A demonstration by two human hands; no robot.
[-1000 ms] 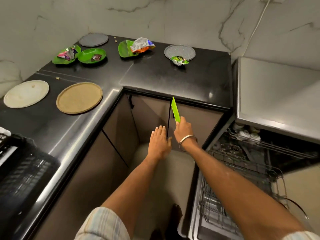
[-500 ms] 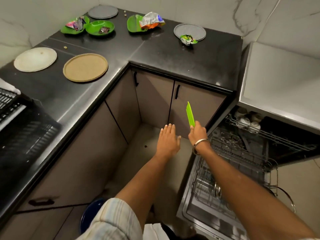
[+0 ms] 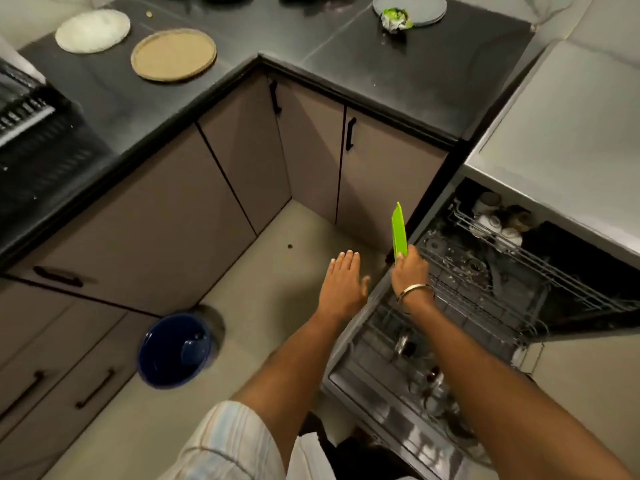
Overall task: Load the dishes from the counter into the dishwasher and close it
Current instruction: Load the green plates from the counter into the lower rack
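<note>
My right hand [image 3: 410, 271], fingers clamped on the green plate [image 3: 399, 230] held edge-up, has dropped from tabletop [image 3: 398, 71] height to the open dishwasher [image 3: 450, 306] rack's left edge; left hand [image 3: 343, 285] spread, empty; racking comes next.

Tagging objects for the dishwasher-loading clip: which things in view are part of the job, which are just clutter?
Job:
- green plate, held edge-on in right hand
- open dishwasher
- tan plate
- white plate
- grey plate

Lying about:
- crumpled wrapper
- blue bin
- left hand, empty
</note>
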